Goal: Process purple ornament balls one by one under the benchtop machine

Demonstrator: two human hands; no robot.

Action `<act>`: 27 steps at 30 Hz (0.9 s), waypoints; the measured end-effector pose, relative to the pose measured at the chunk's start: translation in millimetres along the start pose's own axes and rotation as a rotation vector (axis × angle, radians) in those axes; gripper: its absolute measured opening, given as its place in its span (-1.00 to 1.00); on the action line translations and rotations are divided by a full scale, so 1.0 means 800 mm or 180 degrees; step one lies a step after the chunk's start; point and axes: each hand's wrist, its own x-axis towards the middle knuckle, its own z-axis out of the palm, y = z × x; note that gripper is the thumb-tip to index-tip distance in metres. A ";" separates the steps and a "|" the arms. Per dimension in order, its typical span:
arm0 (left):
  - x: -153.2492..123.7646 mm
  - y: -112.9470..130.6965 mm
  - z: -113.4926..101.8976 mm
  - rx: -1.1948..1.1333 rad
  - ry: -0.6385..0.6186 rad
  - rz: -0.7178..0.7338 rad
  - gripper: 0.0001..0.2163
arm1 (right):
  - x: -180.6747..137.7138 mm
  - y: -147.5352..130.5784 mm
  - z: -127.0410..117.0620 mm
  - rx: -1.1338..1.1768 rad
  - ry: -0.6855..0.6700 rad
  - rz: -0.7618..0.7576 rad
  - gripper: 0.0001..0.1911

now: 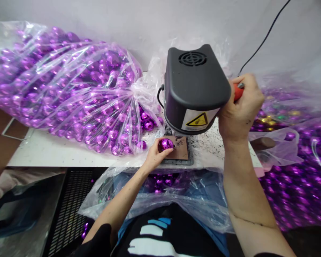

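My left hand pinches a shiny purple ball between thumb and fingers, low over a brown board on the machine's dark base. Above the board stands a black machine with a round vent on top and a yellow warning label on its front. Wrapped round a red handle at the machine's right side is my right hand. The machine's housing covers most of its lower workings. A few loose purple balls lie left of the base.
A big tied clear bag of purple balls fills the left of the white table. More purple balls are bagged at right. Dark flecks litter the tabletop. Clear plastic with purple balls lies over my lap. A black cable hangs behind.
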 end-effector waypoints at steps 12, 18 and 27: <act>0.015 0.009 0.035 0.2205 -0.0042 0.0946 -0.59 | -0.002 0.002 0.000 -0.0038 0.0077 -0.0075 -0.61; 0.021 -0.004 0.046 0.2109 0.0213 0.0901 -0.52 | 0.001 -0.004 -0.003 -0.0151 -0.0005 -0.0038 -0.63; 0.020 -0.011 0.046 0.2003 0.0193 0.1079 -0.56 | -0.070 0.004 -0.027 -0.0497 0.0597 -0.0715 -0.76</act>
